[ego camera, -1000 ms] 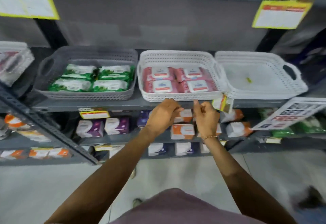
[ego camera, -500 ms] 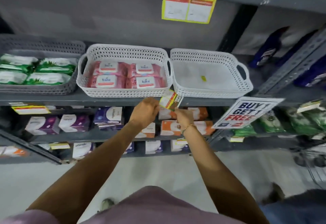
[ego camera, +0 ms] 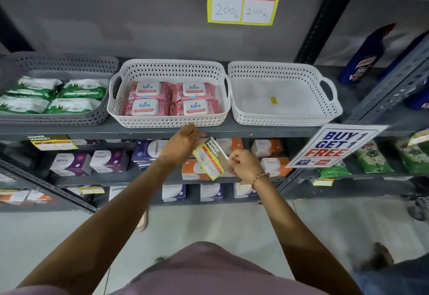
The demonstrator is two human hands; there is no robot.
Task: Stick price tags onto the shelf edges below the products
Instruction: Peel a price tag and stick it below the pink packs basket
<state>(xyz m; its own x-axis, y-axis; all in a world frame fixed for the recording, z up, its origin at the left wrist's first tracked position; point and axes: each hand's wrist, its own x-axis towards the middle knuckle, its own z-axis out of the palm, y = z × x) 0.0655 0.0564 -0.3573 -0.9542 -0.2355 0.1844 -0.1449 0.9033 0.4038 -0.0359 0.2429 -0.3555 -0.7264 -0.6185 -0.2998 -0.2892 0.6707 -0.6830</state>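
A yellow-and-green price tag [ego camera: 211, 158] is held tilted in front of the shelves, just below the grey shelf edge [ego camera: 232, 132]. My right hand [ego camera: 245, 164] pinches its right side. My left hand [ego camera: 183, 146] touches its upper left corner, fingers curled. Above the edge stands a white basket [ego camera: 170, 121] with pink wipe packs [ego camera: 171, 99]. The shelf edge under this basket is bare. A similar tag [ego camera: 53, 142] sticks on the edge under the grey basket [ego camera: 97, 115] of green packs.
An empty white basket [ego camera: 285, 118] stands to the right. A "buy 1 get 1 free" sign [ego camera: 334, 146] hangs from the edge. A large price card [ego camera: 243, 4] hangs from the upper shelf. Boxes fill the lower shelves. Blue bottles [ego camera: 366, 55] stand far right.
The view swung right, so the white baskets sit more central. The tag came down from the shelf edge to below it, and both hands lowered with it.
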